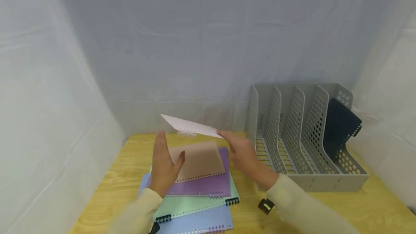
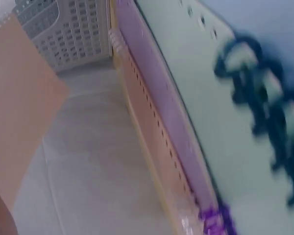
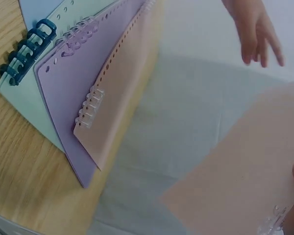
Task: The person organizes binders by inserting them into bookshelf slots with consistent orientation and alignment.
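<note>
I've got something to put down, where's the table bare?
Bare table lies left of the notebook stack, and between it and the gray organizer. Its three left slots look empty. It's crowded at the stack; the rightmost slot holds a dark notebook.

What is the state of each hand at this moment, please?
Left hand: open, holding nothing.
Right hand: closed, holding the raised pale pink notebook near one end.

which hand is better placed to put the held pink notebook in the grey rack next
Probably the right hand: it grips the pink notebook and is nearer the grey rack. The left hand is open, holds nothing and is farther away.
</note>
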